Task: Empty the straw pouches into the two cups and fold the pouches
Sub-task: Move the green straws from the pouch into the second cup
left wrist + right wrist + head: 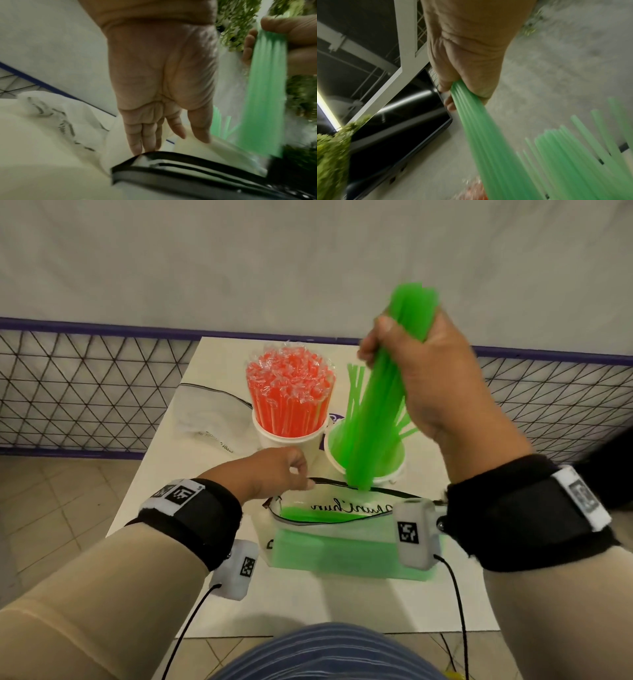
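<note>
My right hand (pixel 421 371) grips a thick bundle of green straws (pixel 380 412) and holds it upright; its lower end is at the mouth of the clear zip pouch (pixel 342 553), just in front of the white cup (pixel 387 477) that holds a few loose green straws. More green straws lie inside the pouch. My left hand (pixel 274 470) pinches the pouch's black zip rim (pixel 171 169) at its left end. The other white cup (pixel 298 443) is packed with wrapped red straws (pixel 291 392). The right wrist view shows my fist (pixel 467 54) closed round the bundle (pixel 488 135).
An empty clear pouch (pixel 209 409) lies flat at the back left of the white table (pixel 308 604). A wire mesh fence (pixel 85 388) with a purple rail runs behind the table. Tiled floor lies to the left.
</note>
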Motion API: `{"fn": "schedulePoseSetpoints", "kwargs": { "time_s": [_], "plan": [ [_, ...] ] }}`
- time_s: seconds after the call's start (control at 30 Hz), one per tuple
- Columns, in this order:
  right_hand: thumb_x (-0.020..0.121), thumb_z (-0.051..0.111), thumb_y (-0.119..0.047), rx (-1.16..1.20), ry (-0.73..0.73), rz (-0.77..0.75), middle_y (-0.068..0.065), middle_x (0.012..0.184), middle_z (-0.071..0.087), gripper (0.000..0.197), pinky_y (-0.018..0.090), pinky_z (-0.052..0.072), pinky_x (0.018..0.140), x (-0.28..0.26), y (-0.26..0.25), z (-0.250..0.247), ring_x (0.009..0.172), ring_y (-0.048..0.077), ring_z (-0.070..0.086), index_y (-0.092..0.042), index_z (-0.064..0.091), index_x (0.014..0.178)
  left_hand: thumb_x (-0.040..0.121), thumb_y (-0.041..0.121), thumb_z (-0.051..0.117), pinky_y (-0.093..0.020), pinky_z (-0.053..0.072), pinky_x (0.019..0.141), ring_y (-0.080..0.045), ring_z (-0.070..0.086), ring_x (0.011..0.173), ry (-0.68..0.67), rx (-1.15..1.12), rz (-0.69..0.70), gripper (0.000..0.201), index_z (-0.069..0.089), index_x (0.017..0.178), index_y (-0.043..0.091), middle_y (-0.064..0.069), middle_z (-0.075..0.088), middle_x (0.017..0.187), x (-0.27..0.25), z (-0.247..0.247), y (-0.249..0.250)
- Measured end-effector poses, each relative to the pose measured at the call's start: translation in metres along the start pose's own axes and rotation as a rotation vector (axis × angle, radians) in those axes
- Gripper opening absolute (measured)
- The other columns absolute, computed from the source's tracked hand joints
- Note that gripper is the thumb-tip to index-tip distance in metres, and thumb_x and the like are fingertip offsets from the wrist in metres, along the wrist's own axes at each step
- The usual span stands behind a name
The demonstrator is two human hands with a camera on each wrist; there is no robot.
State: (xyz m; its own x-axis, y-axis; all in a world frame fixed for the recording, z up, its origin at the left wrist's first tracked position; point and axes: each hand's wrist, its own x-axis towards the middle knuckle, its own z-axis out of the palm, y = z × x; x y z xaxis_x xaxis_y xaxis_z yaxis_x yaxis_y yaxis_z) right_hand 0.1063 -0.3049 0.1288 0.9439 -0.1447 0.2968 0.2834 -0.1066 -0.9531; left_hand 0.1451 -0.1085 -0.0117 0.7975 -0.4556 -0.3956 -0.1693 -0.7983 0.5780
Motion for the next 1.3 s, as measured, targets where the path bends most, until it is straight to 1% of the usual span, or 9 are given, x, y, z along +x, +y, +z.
{"fn": "schedulePoseSetpoints", "kwargs": {
  "time_s": [0.23,0.37,0.53,0.67,0.77,0.83,1.0,1.2,1.3],
  "plan": [
    [0.089,0.064,-0.027,0.054,0.356,-0.061,-0.002,0.079,0.069,0.009,0.037,0.051,0.077,0.014,0.026,-0.018,0.078,0.014,0.064,-0.025,0.056,0.092,0.087,0.049,0.066,-0.030,0.043,0.089,-0.022,0.056,0.114,0.185,0.026,0.133,0.066,0.038,0.142,0.027,-0.007,0.051,0.141,0.012,0.016,0.033],
    [0.090,0.065,-0.030,-0.158,0.392,0.148,-0.003,0.089,0.067,0.015,0.032,0.052,0.073,0.003,0.077,-0.011,0.076,0.008,0.061,-0.021,0.060,0.100,0.084,0.051,0.068,-0.031,0.044,0.085,-0.021,0.057,0.107,0.205,0.015,0.122,0.061,0.047,0.134,0.023,-0.004,0.055,0.132,0.019,0.027,0.038],
    [0.094,0.061,-0.035,-0.457,0.216,0.442,0.009,0.140,0.052,0.060,0.033,0.041,0.100,-0.009,0.121,-0.007,0.128,0.028,0.050,-0.009,0.038,0.143,0.080,0.052,0.072,-0.040,0.050,0.086,-0.023,0.058,0.100,0.243,-0.032,0.121,0.051,0.051,0.112,0.019,-0.003,0.060,0.111,0.023,0.036,0.039],
    [0.079,0.076,-0.043,-0.680,0.260,0.276,0.006,0.121,0.054,0.068,0.032,0.044,0.088,-0.017,0.127,-0.011,0.112,0.023,0.054,-0.010,0.046,0.131,0.079,0.052,0.072,-0.041,0.050,0.085,-0.022,0.058,0.099,0.267,-0.073,0.128,0.050,0.050,0.110,0.020,-0.003,0.060,0.109,0.024,0.041,0.038],
    [0.066,0.083,-0.049,-0.738,0.553,0.077,0.006,0.126,0.045,0.094,0.033,0.039,0.102,-0.038,0.126,-0.015,0.116,0.019,0.043,-0.012,0.037,0.139,0.079,0.053,0.072,-0.037,0.050,0.081,-0.021,0.058,0.093,0.279,-0.066,0.131,0.048,0.048,0.106,0.022,-0.002,0.060,0.104,0.026,0.043,0.038],
    [0.061,0.085,-0.052,-0.714,0.650,0.112,0.011,0.138,0.040,0.111,0.041,0.031,0.111,-0.049,0.128,-0.016,0.129,0.026,0.035,-0.008,0.027,0.145,0.078,0.054,0.072,-0.038,0.051,0.082,-0.021,0.058,0.095,0.278,-0.072,0.132,0.048,0.048,0.105,0.023,-0.001,0.060,0.105,0.027,0.043,0.037],
    [0.057,0.081,-0.066,-0.679,0.353,0.578,0.014,0.151,0.038,0.142,0.050,0.019,0.117,-0.025,0.137,-0.019,0.140,0.032,0.034,-0.016,-0.012,0.152,0.078,0.055,0.071,-0.041,0.052,0.083,-0.022,0.059,0.097,0.271,-0.056,0.133,0.048,0.048,0.105,0.023,-0.002,0.061,0.105,0.029,0.043,0.035],
    [0.065,0.088,-0.041,-0.494,0.157,0.453,0.015,0.153,0.035,0.138,0.052,0.027,0.115,0.034,0.123,0.000,0.139,0.032,0.036,-0.025,-0.018,0.151,0.077,0.059,0.070,-0.040,0.051,0.081,-0.021,0.058,0.094,0.269,-0.029,0.157,0.048,0.049,0.101,0.023,0.001,0.059,0.101,0.031,0.044,0.032],
    [0.068,0.088,-0.034,-0.463,0.081,0.385,0.014,0.154,0.034,0.134,0.041,0.034,0.111,0.047,0.117,0.012,0.138,0.029,0.038,-0.027,-0.017,0.151,0.077,0.060,0.069,-0.039,0.051,0.079,-0.021,0.056,0.088,0.275,-0.013,0.160,0.049,0.048,0.101,0.023,0.000,0.057,0.097,0.032,0.044,0.032]
  ]
}}
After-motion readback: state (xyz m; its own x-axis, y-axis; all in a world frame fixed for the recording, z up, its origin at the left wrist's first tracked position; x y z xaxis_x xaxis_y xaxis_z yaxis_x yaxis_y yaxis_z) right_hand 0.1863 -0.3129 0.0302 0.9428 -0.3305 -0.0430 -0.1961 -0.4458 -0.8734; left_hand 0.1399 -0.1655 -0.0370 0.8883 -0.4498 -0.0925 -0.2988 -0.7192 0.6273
